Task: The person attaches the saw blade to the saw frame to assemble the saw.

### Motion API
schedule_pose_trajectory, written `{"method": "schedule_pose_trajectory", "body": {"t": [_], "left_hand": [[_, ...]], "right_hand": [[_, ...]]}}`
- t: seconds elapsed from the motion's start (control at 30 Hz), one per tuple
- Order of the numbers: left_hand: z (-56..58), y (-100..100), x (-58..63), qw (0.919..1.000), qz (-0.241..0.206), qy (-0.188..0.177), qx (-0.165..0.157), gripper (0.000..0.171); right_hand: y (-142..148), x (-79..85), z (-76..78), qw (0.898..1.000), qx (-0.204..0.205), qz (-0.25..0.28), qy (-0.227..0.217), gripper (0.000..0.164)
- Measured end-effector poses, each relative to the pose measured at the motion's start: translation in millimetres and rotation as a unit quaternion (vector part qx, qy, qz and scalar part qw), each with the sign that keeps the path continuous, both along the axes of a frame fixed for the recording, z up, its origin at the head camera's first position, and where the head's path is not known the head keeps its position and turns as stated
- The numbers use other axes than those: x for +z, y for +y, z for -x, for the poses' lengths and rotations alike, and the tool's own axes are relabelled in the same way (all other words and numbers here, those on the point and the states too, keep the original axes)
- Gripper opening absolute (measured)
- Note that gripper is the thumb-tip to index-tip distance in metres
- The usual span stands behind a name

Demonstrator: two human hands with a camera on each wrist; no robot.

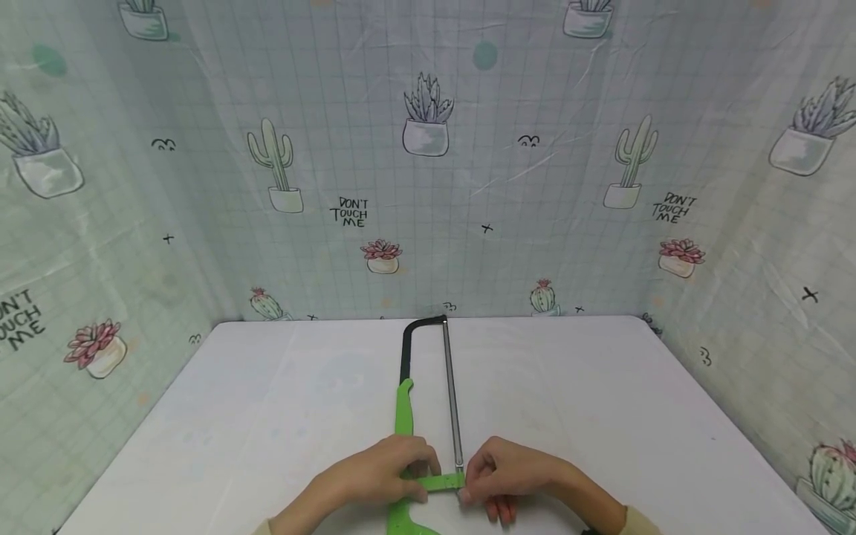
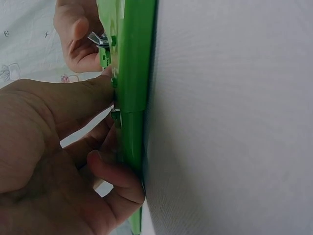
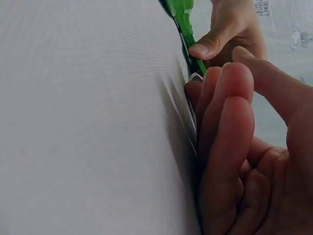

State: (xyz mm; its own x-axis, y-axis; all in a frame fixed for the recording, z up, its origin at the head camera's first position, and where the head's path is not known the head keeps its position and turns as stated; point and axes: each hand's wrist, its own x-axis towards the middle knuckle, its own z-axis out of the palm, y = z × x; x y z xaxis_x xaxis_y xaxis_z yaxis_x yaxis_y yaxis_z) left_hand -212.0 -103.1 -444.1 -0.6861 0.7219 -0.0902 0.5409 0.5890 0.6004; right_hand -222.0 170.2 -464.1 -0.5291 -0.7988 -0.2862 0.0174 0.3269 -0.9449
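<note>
A hacksaw lies flat on the white table, with a green handle (image 1: 404,409), a black front frame (image 1: 406,353) and a grey blade (image 1: 452,394) along its right side. My left hand (image 1: 391,468) grips the green frame where a short green crossbar (image 1: 441,483) joins it; thumb and fingers lie on opposite sides. At the crossbar's right end, my right hand (image 1: 508,469) has its thumb and fingers curled about a small metal wing nut (image 2: 99,39), whose wing shows beside the thumb in the left wrist view. Fingers partly hide the nut in the right wrist view.
The white table (image 1: 267,394) reaches to a patterned cloth backdrop (image 1: 428,208) at the back and both sides. Cactus drawings and lettering are printed on the cloth. Something small and dark (image 1: 588,531) shows by the right wrist.
</note>
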Motion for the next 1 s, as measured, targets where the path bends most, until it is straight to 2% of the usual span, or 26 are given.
{"method": "schedule_pose_trajectory", "body": {"t": [0.37, 0.63, 0.77, 1.0], "left_hand": [[-1.6, -0.6, 0.3, 1.0, 0.001, 0.003, -0.006, 0.021], [-1.8, -0.2, -0.3, 0.9999, -0.009, 0.008, -0.012, 0.021], [-1.6, -0.2, -0.3, 0.9999, -0.008, 0.008, -0.01, 0.021], [-2.0, -1.7, -0.6, 1.0, -0.001, 0.008, -0.003, 0.022]], "right_hand": [[-3.8, 0.3, -3.4, 0.999, -0.028, -0.015, 0.013, 0.045], [-2.6, 0.3, -5.3, 0.999, -0.03, -0.025, 0.016, 0.032], [-2.2, 1.3, -5.1, 0.999, -0.034, -0.032, 0.021, 0.03], [-5.3, 0.6, -5.1, 0.999, -0.035, -0.021, 0.018, 0.045]]}}
